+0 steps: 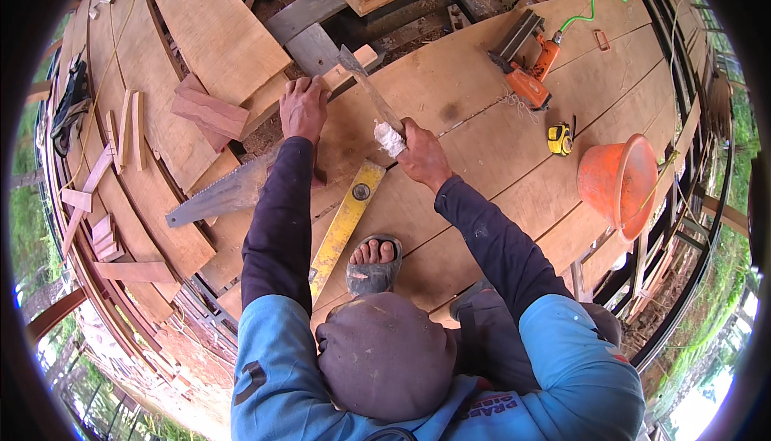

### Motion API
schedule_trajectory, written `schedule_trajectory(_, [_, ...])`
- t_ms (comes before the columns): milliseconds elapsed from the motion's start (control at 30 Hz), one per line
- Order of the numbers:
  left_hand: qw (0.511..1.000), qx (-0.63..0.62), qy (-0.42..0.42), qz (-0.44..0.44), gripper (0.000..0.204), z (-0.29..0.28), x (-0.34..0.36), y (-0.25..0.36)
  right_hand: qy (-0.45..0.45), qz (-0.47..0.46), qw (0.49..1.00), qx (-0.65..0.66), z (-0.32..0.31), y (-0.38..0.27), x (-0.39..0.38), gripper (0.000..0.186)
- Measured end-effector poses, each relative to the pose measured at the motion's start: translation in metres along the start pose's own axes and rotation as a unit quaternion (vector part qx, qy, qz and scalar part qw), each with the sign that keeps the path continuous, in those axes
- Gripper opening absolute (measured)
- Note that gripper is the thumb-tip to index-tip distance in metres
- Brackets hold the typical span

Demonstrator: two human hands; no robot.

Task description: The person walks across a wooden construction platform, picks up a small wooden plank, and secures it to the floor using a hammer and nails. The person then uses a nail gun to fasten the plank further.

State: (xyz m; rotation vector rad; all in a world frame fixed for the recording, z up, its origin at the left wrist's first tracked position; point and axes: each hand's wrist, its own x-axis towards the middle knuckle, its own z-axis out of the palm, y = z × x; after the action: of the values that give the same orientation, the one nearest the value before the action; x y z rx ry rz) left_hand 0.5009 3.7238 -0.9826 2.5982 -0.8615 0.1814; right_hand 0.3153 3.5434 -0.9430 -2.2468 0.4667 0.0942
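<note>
Hammer-like tool (374,100), at twelve o'clock, is gripped by its handle in the right hand (424,154); a wood strip (336,77) is touched by the left hand (304,109), its hold unclear. Knuckles could be struck if a blow were misaimed.
</note>
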Motion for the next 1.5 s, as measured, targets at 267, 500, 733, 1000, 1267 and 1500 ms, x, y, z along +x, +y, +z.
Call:
schedule_trajectory(267, [1.000,-0.006,-0.005,-0.018,0.032,-0.001,-0.005,-0.010,0.060,-0.121,0.980,0.144,-0.028,-0.067,0.007,0.030])
schedule_trajectory(500, [1.000,0.004,-0.020,-0.008,0.032,0.001,0.010,0.000,-0.043,0.059,0.994,-0.087,-0.013,-0.006,0.022,0.041])
schedule_trajectory(733, [0.999,0.048,-0.016,-0.020,0.035,0.006,-0.006,-0.010,0.098,-0.157,0.973,0.140,-0.027,-0.075,0.008,0.043])
schedule_trajectory(1000, [1.000,0.010,-0.009,-0.021,0.026,-0.001,-0.002,-0.002,-0.053,0.050,0.994,-0.076,-0.017,-0.027,0.017,0.051])
schedule_trajectory(1267, [0.997,-0.005,-0.043,-0.060,0.031,0.000,0.001,0.010,0.041,0.166,0.982,0.081,0.001,0.007,-0.030,0.048])
schedule_trajectory(1500, [0.989,-0.123,0.083,-0.014,0.042,-0.022,-0.014,0.035,0.042,0.272,0.885,0.375,0.000,0.042,-0.050,0.037])
